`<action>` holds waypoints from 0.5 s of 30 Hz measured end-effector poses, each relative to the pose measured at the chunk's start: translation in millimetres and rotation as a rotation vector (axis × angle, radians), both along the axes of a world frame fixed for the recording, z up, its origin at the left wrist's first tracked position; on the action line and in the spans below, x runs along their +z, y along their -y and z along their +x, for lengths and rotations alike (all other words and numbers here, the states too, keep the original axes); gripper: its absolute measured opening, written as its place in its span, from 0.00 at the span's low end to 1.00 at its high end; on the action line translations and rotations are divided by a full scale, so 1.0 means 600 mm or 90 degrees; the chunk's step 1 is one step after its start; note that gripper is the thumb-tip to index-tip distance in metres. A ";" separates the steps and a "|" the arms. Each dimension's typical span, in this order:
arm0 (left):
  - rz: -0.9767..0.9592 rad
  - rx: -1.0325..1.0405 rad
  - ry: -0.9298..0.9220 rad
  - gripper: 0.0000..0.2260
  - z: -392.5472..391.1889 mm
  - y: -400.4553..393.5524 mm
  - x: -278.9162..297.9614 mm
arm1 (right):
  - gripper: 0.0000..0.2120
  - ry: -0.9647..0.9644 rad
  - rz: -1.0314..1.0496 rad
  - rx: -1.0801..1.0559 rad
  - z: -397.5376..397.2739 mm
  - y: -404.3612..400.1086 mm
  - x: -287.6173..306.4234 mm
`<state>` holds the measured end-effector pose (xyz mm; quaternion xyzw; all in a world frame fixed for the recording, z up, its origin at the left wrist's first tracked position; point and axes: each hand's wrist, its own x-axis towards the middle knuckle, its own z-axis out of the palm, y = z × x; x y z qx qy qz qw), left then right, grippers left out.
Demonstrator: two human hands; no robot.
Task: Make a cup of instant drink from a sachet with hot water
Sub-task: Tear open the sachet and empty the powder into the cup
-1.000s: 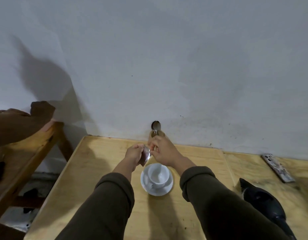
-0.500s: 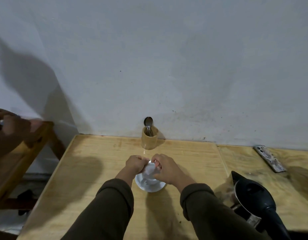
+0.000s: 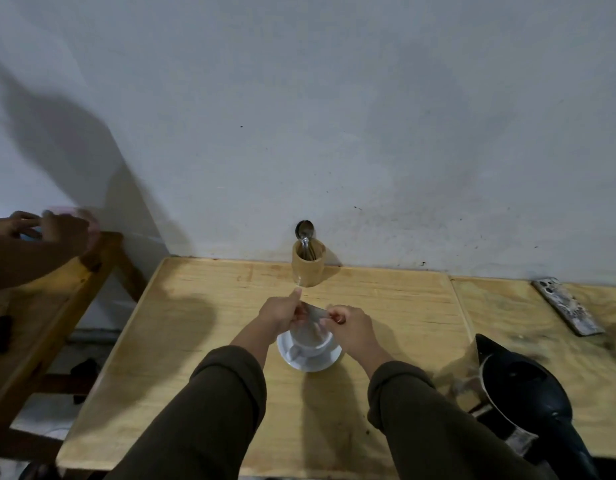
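Observation:
A white cup (image 3: 311, 342) stands on a white saucer (image 3: 308, 358) in the middle of the wooden table (image 3: 195, 341). Just above the cup I hold a small silvery sachet (image 3: 315, 313) stretched between both hands. My left hand (image 3: 282, 311) pinches its left end and my right hand (image 3: 348, 323) pinches its right end. The sachet is blurred, and I cannot tell whether it is torn. A black electric kettle (image 3: 528, 396) sits at the table's right front.
A wooden holder (image 3: 308, 266) with spoons (image 3: 304, 232) stands against the wall behind the cup. A phone (image 3: 567, 310) lies at the far right. Another person's hands (image 3: 40, 226) work over a second wooden table (image 3: 40, 317) on the left.
My hands dropped from in front of the spoon holder to just above the cup, then spread apart with the sachet stretched between them. The other person's hands moved.

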<state>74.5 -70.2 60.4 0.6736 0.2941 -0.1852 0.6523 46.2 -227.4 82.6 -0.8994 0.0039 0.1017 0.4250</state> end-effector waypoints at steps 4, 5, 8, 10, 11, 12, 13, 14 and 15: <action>-0.045 0.022 0.037 0.16 -0.012 0.015 0.036 | 0.06 -0.016 -0.007 0.013 0.010 0.002 0.006; -0.044 0.020 0.042 0.16 -0.010 0.016 0.036 | 0.08 -0.024 -0.013 0.011 0.013 0.001 0.006; -0.036 0.020 0.053 0.15 -0.009 0.017 0.039 | 0.16 -0.042 -0.018 -0.008 0.019 0.000 0.006; -0.030 0.016 0.061 0.13 -0.007 0.017 0.038 | 0.13 -0.043 -0.002 -0.017 0.021 -0.002 0.010; -0.024 0.011 0.068 0.14 -0.008 0.016 0.039 | 0.11 -0.040 0.005 -0.019 0.021 -0.003 0.011; -0.016 0.007 0.075 0.14 -0.007 0.016 0.039 | 0.11 -0.035 0.008 -0.021 0.022 -0.004 0.012; -0.009 0.001 0.079 0.14 -0.007 0.015 0.038 | 0.13 -0.029 0.008 -0.024 0.022 -0.005 0.012; 0.000 -0.005 0.080 0.14 -0.006 0.014 0.037 | 0.16 -0.025 0.006 -0.029 0.023 -0.006 0.011; 0.015 -0.015 0.080 0.14 -0.006 0.012 0.038 | 0.18 -0.024 0.006 -0.034 0.022 -0.007 0.011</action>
